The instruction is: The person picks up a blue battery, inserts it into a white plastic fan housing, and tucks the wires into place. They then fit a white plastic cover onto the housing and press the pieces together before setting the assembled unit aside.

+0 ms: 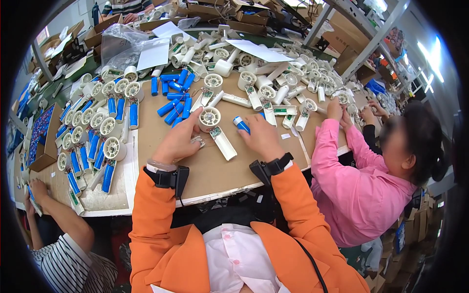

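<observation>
My left hand [179, 140] grips the rim of a white fan housing [224, 145] by its round, spoked head. The housing's open, trough-like handle points toward me and to the right, with a small green circuit board and thin wires where it meets the head. In my right hand [264, 138] is a blue cylindrical battery [242, 125] with a pale end, held just right of the housing. A loose heap of blue batteries [174, 106] lies beyond my left hand. More white fan housings [253, 97] with boards and wires lie beyond my right hand.
At left stand rows of fan housings with blue batteries [108, 173] fitted, beside a cardboard box [45, 141]. White parts and paper sheets [154, 52] cover the far side. A person in pink [359, 171] works at right, another in stripes [68, 263] at lower left.
</observation>
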`<state>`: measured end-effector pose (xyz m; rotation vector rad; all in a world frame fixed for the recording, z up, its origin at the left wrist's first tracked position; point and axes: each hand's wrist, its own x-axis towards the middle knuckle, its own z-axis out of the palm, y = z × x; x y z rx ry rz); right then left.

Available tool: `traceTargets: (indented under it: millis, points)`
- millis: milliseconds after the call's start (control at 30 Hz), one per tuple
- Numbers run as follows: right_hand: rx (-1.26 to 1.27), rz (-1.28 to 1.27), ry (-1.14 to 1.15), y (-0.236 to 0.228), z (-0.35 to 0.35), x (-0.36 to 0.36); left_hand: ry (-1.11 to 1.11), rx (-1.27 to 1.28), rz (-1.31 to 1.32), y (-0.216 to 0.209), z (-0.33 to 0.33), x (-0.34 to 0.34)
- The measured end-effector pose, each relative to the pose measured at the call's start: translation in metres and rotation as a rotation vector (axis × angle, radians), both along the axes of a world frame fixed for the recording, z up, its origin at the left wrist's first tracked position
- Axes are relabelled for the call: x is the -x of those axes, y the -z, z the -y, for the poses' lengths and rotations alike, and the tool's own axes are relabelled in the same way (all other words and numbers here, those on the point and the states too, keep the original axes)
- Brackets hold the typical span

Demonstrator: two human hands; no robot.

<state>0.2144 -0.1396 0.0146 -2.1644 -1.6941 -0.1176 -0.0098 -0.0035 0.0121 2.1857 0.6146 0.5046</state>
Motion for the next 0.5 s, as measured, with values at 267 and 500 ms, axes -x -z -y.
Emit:
traceTargets:
  millis: [267, 500]
  points:
    - [-0.069, -0.075, -0.149, -0.005, 0.006, -0.001, -0.104, -0.179, 0.291, -0.004, -0.003, -0.005]
    - [-0.358, 0.099, -0.568, -0.052, -0.002, 0.036, 0.195, 0.788, 0.12, -0.023, 0.008, 0.002]
